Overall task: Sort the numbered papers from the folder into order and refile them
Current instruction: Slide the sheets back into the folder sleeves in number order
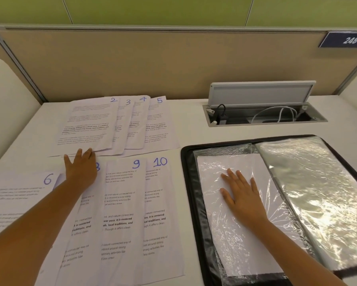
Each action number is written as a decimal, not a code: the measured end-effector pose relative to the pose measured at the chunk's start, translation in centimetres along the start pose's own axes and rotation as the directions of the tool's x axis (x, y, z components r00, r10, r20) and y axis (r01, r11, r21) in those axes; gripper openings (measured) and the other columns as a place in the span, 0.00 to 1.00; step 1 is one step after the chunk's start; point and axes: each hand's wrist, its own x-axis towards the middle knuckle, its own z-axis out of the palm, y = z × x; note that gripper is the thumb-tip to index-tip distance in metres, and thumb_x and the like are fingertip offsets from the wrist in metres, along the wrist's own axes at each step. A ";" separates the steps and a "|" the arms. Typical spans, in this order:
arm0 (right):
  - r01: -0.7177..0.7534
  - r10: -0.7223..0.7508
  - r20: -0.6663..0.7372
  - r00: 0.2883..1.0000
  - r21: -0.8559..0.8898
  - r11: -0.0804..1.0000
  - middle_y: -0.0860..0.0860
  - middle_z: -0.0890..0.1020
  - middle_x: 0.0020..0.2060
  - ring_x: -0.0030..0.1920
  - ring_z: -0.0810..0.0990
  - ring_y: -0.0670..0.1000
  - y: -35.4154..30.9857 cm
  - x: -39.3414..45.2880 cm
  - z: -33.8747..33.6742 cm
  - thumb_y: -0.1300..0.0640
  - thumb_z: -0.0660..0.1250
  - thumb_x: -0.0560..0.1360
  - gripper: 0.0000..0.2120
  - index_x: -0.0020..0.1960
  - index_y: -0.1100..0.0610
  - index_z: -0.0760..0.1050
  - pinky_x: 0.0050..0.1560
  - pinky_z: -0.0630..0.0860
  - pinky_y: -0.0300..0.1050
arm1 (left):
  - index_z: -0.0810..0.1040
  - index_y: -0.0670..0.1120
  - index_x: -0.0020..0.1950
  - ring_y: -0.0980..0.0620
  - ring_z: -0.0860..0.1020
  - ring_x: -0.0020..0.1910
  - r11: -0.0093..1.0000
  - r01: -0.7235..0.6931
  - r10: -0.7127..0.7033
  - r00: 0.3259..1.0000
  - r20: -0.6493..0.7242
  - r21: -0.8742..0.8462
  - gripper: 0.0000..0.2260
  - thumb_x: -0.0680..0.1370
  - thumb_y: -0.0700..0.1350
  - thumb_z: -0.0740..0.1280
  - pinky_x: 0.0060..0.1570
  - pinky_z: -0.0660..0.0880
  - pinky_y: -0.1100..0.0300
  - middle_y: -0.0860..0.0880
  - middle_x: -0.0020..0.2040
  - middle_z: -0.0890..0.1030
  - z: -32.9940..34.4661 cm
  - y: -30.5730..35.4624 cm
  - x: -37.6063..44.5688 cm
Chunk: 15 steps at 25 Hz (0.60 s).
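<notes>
Printed sheets with blue handwritten numbers lie fanned on the white desk. At the back, sheet 2 [86,122] overlaps sheets 3 [121,129], 4 [137,124] and 5 [159,124]. In front lie sheet 6 [14,195], sheet 8 [86,223] half hidden by my arm, sheet 9 [121,203] and sheet 10 [159,203]. My left hand [81,168] reaches forward with straight fingers touching the near edge of sheet 2. A black folder [191,203] lies open on the right. My right hand [241,196] rests flat on a plastic sleeve holding a white sheet [221,240].
More shiny plastic sleeves [318,193] fill the folder's right half. Behind the folder an open cable hatch [262,112] with cords sits in the desk. A beige partition [152,62] with a "248" plate [344,40] closes off the back.
</notes>
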 end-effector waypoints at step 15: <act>0.011 -0.011 -0.003 1.000 0.040 0.999 0.42 0.52 0.76 0.75 0.42 0.43 0.2 0.1 0.0 0.29 0.26 0.69 0.41 0.76 0.43 0.53 0.74 0.35 0.49 | 0.60 0.35 0.73 0.37 0.66 0.68 0.757 -0.317 -0.067 0.832 -0.551 -0.571 0.23 0.78 0.34 0.61 0.66 0.66 0.42 0.37 0.71 0.65 -5.5 4.5 -4.0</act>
